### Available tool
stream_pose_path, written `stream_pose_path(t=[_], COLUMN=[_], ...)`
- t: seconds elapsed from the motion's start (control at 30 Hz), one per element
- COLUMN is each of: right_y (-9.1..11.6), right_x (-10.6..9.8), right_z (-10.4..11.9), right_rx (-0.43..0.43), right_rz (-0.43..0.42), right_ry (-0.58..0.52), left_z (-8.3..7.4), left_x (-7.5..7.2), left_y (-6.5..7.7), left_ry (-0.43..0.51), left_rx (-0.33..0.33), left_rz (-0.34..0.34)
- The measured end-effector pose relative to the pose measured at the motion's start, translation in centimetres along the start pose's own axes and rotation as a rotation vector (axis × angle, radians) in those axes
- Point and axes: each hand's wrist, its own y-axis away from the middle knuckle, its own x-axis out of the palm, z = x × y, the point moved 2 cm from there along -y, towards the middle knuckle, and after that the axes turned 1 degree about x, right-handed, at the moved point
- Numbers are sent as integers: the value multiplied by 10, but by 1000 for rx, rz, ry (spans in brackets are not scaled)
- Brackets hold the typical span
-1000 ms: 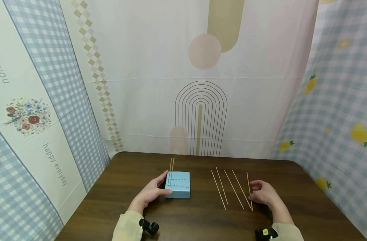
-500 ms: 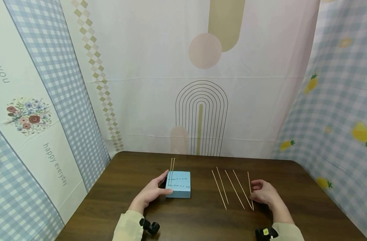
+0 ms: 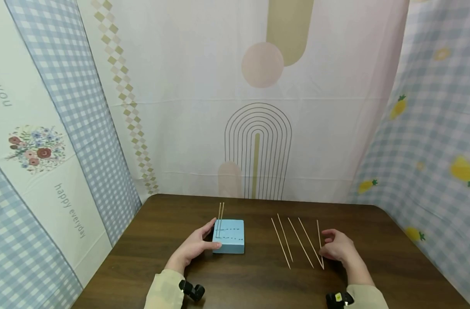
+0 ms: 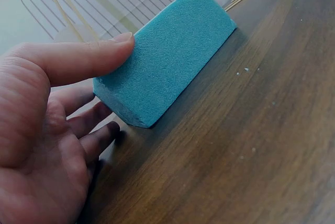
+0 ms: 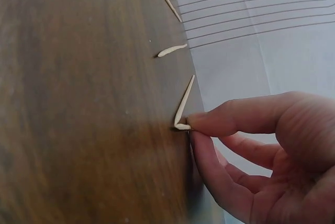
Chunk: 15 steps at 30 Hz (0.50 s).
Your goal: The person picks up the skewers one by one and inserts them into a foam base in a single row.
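Observation:
A light blue foam block (image 3: 232,232) lies on the dark wooden table at centre left, two thin wooden sticks (image 3: 219,211) standing upright near its left edge. My left hand (image 3: 193,246) holds the block at its left side. In the left wrist view the thumb (image 4: 99,56) lies against the face towards me. Right of the block, several wooden sticks (image 3: 282,243) lie slanted on the table. At the rightmost stick (image 3: 318,234), my right hand (image 3: 338,247) pinches near one end; the right wrist view shows thumb and index finger (image 5: 207,153) meeting on it.
The dark wooden table (image 3: 254,285) reaches back to a patterned cloth backdrop (image 3: 181,128). Checked cloths hang at the left (image 3: 84,107) and right (image 3: 432,141). Small pale crumbs (image 4: 247,69) lie near the block in the left wrist view.

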Motion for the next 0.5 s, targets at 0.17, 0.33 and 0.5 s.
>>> stream_pose_path(t=[0.17,0.33,0.5], right_y=[0,1,2], right_x=[0,-5,-12], right_z=[-2,-6,-11], right_rx=[-9,-8,-9], right_rz=[3,41,84], right_ry=[-8,-56,-153], left_z=[2,4,4], left_x=[0,1,1], left_y=[1,0,-2], left_ry=[4,8,-10], left_rx=[2,-3,0], left_rz=[-3,-7,-6])
